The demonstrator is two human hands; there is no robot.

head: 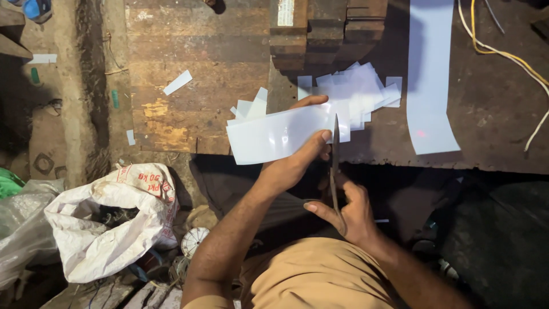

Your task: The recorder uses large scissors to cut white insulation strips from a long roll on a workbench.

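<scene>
My left hand (297, 157) grips a long white plastic strip (274, 134) by its right end, thumb on top and fingers behind. My right hand (346, 209) holds a pair of scissors (335, 154) upright, with the blades crossing the strip's right end. Just beyond the strip, a pile of small white cut pieces (357, 88) lies on the dark workbench (492, 103). A longer white sheet strip (429, 74) lies flat on the bench to the right.
Stacked wooden blocks (326, 28) stand behind the pile. A worn wooden board (194, 74) covers the bench's left part. A white sack (108, 217) sits on the floor at lower left. Yellow and white wires (509, 54) trail across the top right.
</scene>
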